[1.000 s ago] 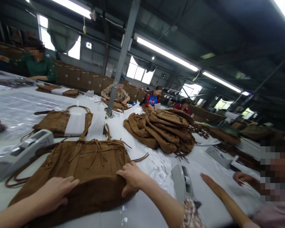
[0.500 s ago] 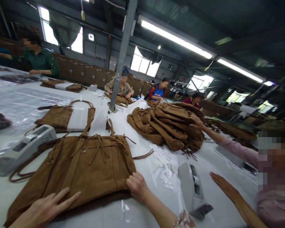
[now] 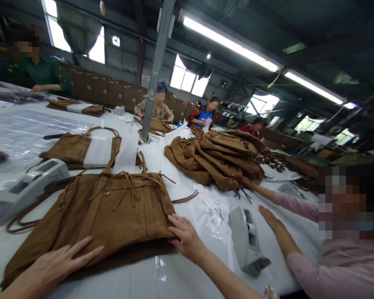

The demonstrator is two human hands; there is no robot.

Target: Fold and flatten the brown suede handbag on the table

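A brown suede-like handbag (image 3: 124, 218) with tassel ties, a small zip and long handles lies on the white table in front of me. My left hand (image 3: 57, 263) rests on its lower left part, fingers spread over the surface. At the bag's lower right edge, my right hand (image 3: 188, 238) touches the side with fingers stretched out and the thumb apart, lower down. Behind it lies another brown bag (image 3: 67, 149) with a white paper band (image 3: 97, 151) round it.
Grey tape dispensers stand at left (image 3: 25, 189) and right (image 3: 247, 241). A heap of brown bags (image 3: 212, 160) lies beyond, near a metal post (image 3: 157, 70). A co-worker in pink (image 3: 352, 265) reaches to the heap from the right. Other people work along the table's far side.
My right hand has loosened from its closed grip on the bag's edge, and its fingers are now extended. The co-worker's reaching hand has moved lower on the heap.
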